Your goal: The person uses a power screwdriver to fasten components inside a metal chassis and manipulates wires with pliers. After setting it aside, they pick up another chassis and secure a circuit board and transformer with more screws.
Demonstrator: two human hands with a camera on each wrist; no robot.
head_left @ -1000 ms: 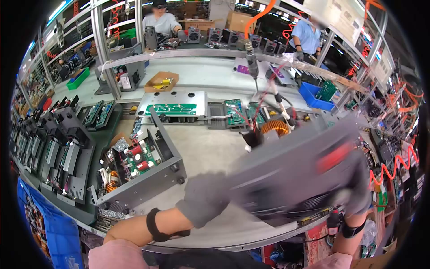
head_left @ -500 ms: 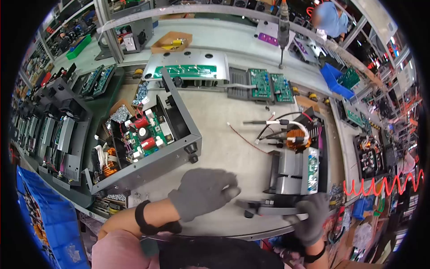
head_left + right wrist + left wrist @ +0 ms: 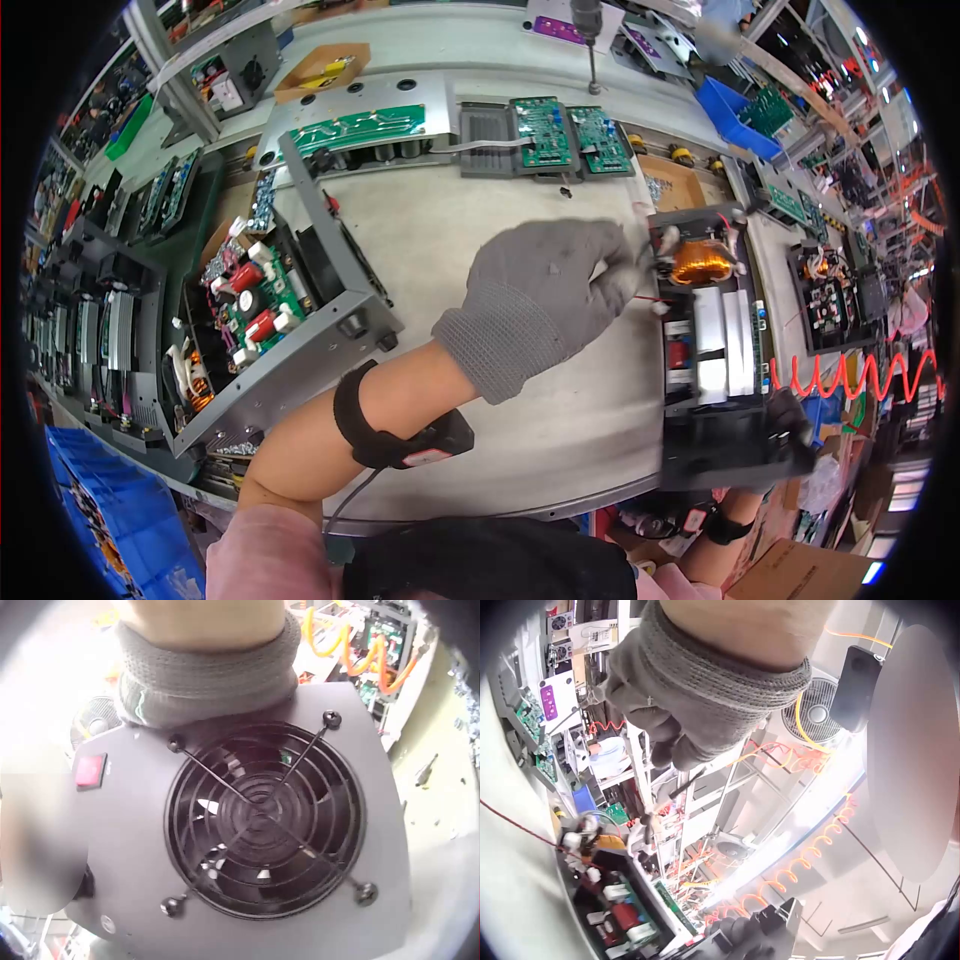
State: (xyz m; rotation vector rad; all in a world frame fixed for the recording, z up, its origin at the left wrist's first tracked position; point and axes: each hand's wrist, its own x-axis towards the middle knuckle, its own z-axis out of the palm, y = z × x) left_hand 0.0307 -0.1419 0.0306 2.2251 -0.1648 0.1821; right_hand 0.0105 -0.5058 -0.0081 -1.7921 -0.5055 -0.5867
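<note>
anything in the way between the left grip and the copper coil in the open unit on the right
Yes, slightly: blurred wires sit at the edge of the copper coil facing the left grip; nothing bulkier visibly stands between.

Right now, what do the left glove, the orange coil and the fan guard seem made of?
Left glove: matte grey knitted fabric, its cuff ribbed.
Orange coil: probably copper wire, glossy, wound in turns.
Fan guard: likely metal wire, dark finish, thin rings.

Worktop (image 3: pixel 560 430) offers passage, but left chassis (image 3: pixel 283 377) and right chassis (image 3: pixel 711 345) block its sides.
</note>
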